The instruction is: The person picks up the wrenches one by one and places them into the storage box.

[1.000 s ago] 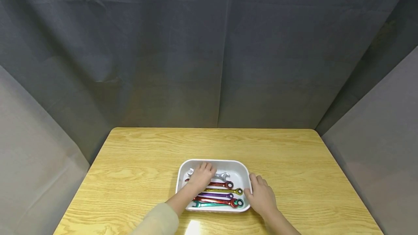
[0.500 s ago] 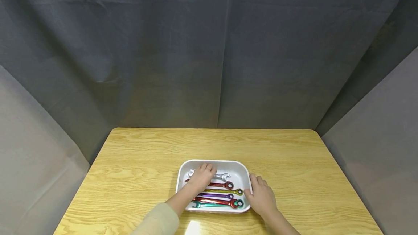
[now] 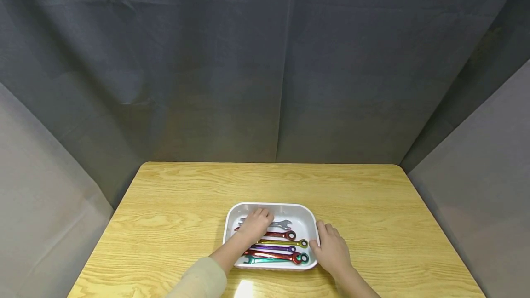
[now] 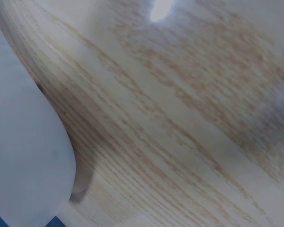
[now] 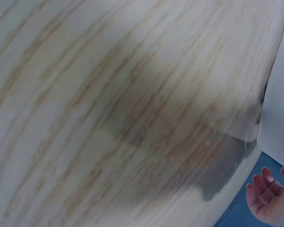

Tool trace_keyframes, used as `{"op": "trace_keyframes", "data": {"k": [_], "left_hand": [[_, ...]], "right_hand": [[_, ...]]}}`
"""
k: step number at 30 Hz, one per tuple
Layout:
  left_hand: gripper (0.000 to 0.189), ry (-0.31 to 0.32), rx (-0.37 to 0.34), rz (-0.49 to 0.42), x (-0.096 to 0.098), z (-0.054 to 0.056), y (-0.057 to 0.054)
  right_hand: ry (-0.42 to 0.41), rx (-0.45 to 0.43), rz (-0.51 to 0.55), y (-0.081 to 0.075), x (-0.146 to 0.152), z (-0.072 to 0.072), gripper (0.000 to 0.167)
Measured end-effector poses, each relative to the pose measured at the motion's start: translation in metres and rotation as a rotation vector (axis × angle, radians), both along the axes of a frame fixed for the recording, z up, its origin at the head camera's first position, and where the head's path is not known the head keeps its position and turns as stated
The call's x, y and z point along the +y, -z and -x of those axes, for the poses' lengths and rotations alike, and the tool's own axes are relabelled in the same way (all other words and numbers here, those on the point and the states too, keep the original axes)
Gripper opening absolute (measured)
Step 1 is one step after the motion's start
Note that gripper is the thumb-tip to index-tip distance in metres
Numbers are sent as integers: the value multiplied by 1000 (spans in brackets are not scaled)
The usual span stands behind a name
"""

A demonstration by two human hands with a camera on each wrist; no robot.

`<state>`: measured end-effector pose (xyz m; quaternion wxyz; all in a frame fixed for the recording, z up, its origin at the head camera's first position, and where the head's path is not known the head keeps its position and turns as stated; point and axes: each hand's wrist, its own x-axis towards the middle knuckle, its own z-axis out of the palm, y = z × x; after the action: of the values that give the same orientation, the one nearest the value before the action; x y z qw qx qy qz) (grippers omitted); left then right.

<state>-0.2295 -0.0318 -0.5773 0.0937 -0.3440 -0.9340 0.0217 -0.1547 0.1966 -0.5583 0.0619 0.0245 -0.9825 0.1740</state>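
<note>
A white tray (image 3: 304, 217) holds several wrenches in the head view. My left hand (image 3: 256, 225) reaches into it, fingers curled over the middle of a silver open-end wrench (image 3: 283, 224) at the back and covering its grip. Below lie a red ratchet wrench (image 3: 281, 234), a yellow one (image 3: 285, 242), a purple one (image 3: 277, 247), a longer red one (image 3: 273, 255) and a green one (image 3: 258, 259). My right hand (image 3: 333, 248) holds the tray's right rim, thumb over the edge and fingers along the outside.
The tray stands near the front of the wood-grain table (image 3: 186, 206). Dark cloth (image 3: 223, 82) hangs behind it, with grey panels at both sides. The right wrist view shows a hand (image 5: 270, 198) at its lower right; whose it is, I cannot tell.
The silver wrench has turned slightly under my left hand, its left end now looking narrower. Both hands and the tray otherwise keep their places.
</note>
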Motion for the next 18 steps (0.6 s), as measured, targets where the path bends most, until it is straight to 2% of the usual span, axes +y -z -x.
{"op": "trace_keyframes", "data": {"k": [10,18], "left_hand": [[20,-1,-30,-15,-1,1,-3],[21,-10,-25,-25,-3,2,1]], "right_hand": [[1,-3,-8,2,1,1,45],[2,-13,-2,1,0,1,45]]}}
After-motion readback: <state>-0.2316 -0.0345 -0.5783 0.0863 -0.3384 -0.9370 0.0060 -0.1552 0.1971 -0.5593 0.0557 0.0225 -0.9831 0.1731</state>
